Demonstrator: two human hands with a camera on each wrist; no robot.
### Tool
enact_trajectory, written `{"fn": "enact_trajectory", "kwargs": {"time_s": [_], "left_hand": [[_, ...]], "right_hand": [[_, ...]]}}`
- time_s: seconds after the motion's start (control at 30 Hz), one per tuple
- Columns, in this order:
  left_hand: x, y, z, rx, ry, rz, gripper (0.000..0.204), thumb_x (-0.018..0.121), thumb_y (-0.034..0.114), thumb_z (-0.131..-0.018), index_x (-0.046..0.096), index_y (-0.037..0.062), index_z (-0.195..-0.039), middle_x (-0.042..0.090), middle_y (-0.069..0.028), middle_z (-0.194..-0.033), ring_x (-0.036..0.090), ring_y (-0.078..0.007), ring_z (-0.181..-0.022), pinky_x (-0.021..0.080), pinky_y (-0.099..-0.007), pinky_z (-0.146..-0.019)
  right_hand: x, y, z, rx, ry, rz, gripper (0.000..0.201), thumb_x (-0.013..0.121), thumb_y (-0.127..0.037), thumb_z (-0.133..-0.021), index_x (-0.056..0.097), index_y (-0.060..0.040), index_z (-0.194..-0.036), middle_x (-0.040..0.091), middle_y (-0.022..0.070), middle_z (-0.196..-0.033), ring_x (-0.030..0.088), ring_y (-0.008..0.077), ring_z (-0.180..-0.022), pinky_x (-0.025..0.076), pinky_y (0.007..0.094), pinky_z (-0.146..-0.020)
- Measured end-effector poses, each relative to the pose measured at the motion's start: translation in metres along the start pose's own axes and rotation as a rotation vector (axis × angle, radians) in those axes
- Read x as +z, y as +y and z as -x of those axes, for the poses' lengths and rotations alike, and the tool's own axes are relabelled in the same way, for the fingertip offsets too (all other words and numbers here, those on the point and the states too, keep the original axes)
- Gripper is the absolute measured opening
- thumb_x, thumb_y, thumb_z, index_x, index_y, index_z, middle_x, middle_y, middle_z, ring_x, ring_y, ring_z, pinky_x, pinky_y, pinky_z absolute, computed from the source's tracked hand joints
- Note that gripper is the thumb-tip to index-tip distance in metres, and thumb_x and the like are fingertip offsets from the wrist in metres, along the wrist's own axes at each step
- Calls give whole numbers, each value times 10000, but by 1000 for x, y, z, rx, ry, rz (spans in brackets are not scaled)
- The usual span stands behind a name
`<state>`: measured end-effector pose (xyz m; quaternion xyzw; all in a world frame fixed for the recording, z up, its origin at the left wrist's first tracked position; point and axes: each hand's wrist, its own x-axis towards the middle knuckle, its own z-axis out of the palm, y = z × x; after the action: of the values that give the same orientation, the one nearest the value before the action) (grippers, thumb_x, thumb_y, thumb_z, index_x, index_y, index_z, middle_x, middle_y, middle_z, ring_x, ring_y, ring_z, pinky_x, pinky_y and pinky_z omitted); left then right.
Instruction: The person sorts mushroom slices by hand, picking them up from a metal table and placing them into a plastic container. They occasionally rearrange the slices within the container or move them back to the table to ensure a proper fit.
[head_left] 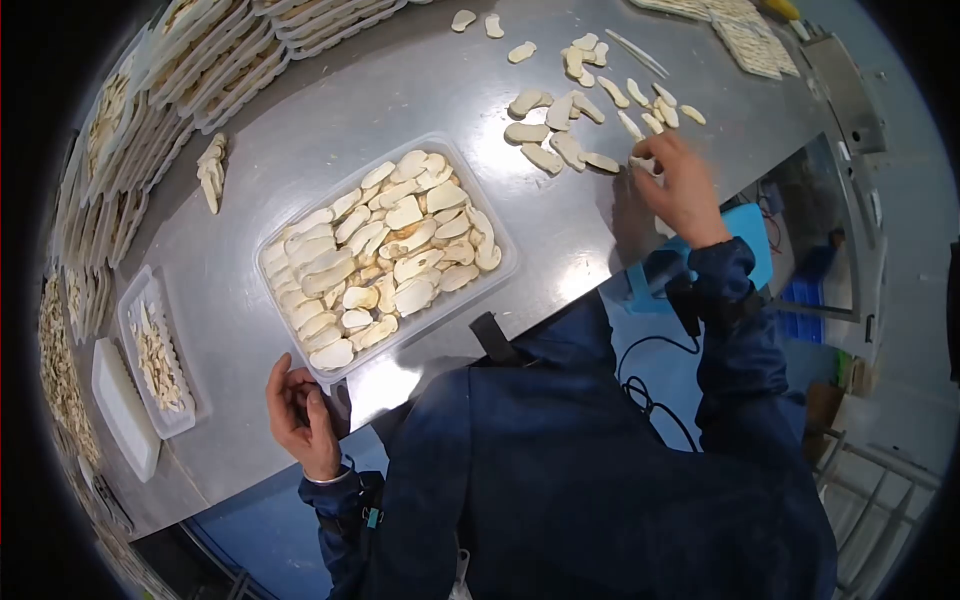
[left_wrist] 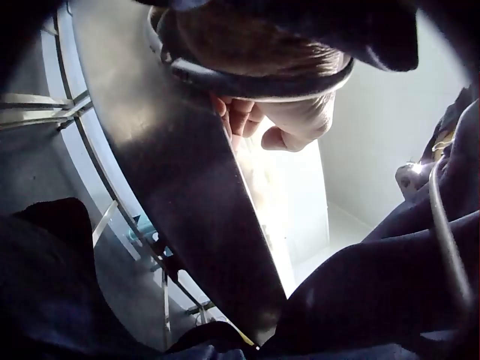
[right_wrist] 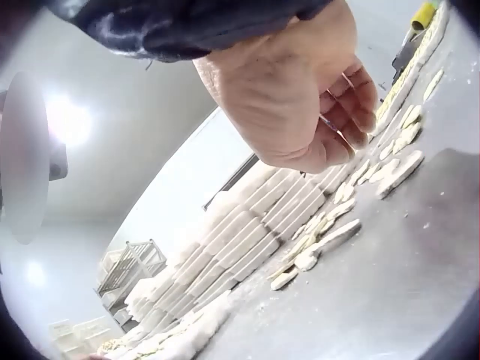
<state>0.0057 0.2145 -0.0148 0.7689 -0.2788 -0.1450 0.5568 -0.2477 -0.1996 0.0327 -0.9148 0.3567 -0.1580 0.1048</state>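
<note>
A clear plastic tray (head_left: 506,268), filled with rows of pale mushroom slices (head_left: 405,212), sits near the table's front edge. My left hand (head_left: 303,420) is beside its near left corner, fingers loosely curled, no item seen in them. To the right, my right hand (head_left: 685,188) hovers by the loose mushroom slices (head_left: 568,150), thumb and forefinger apart with a pale slice showing between them in the head view. From the right wrist view, my right hand (right_wrist: 300,105) has loosely bent fingers above the table, and no slice appears in its grasp.
Stacked trays of slices (head_left: 225,75) line the far left. A small tray of scraps (head_left: 160,360) and a white lid-like tray (head_left: 125,410) lie at left. White tweezers (head_left: 637,52) rest at the back. A scrap cluster (head_left: 212,172) lies on the metal table (head_left: 230,300).
</note>
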Motion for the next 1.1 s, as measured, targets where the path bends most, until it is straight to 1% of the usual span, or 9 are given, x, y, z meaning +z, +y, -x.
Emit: {"fn": "enact_trajectory", "kwargs": {"time_s": [0.07, 0.2, 0.33, 0.43, 0.6, 0.8, 0.9, 1.0, 1.1], "left_hand": [[-1, 1, 1, -12, -8, -1, 439, 510, 40, -903, 476, -20, -1337, 571, -69, -996, 509, -107, -855, 401, -215, -748], [-2, 0, 0, 16, -15, 3, 437, 514, 39, -902, 482, -18, -1334, 574, -67, -994, 510, -103, -844, 403, -214, -740], [1, 0, 0, 23, 18, 23, 456, 509, -8, -880, 473, -21, -1335, 589, -69, -971, 481, -59, -747, 389, -187, -668], [2, 0, 0, 10, 33, 31, 464, 504, -30, -850, 491, -27, -1314, 588, -63, -959, 494, -67, -746, 406, -193, -687], [3, 5, -4, 38, 27, 20, 476, 504, -40, -812, 513, -31, -1289, 600, -64, -916, 490, -80, -743, 403, -201, -687], [-3, 4, -1, -11, -23, 16, 454, 529, -1, -870, 482, -24, -1322, 587, -65, -947, 515, -97, -818, 414, -224, -770], [-3, 2, -3, 22, -28, 5, 461, 521, -4, -858, 486, -25, -1318, 592, -65, -939, 500, -86, -798, 400, -213, -742], [0, 1, -5, 72, 36, -24, 483, 530, -24, -777, 551, -13, -1260, 635, -50, -865, 483, -73, -695, 386, -207, -647], [0, 1, -5, 65, 45, -30, 484, 533, -24, -774, 555, -10, -1257, 637, -44, -863, 483, -73, -690, 383, -209, -641]], "right_hand": [[11, -15, 4, -10, -5, -116, 197, 637, -138, -803, 616, -38, -971, 601, 142, -913, 611, 338, -808, 486, 422, -711], [26, -19, 0, 6, -15, -38, 192, 650, -157, -809, 606, -31, -947, 593, 142, -933, 614, 333, -816, 492, 411, -716], [28, -16, 0, 46, 1, -111, 186, 652, -155, -803, 590, -19, -915, 585, 145, -893, 608, 330, -812, 486, 407, -712], [28, -15, 1, 42, 10, -125, 180, 657, -142, -793, 573, -16, -891, 568, 142, -841, 589, 323, -781, 469, 388, -682], [11, -98, -12, -240, 75, -265, 213, 680, -103, -743, 564, -18, -900, 557, 127, -830, 571, 309, -760, 456, 385, -681], [53, -211, -6, -612, 21, -391, 217, 666, -72, -716, 538, -31, -886, 524, 124, -850, 537, 307, -819, 414, 404, -711], [73, -235, -3, -671, -37, -379, 202, 664, -81, -725, 540, -20, -873, 521, 116, -849, 534, 276, -836, 415, 390, -734], [85, -243, -4, -708, -33, -347, 196, 664, -82, -729, 542, -14, -868, 523, 109, -854, 531, 255, -836, 416, 378, -745], [89, -245, -5, -721, -35, -322, 197, 665, -81, -729, 545, -13, -870, 525, 106, -855, 530, 244, -835, 416, 366, -752]]}}
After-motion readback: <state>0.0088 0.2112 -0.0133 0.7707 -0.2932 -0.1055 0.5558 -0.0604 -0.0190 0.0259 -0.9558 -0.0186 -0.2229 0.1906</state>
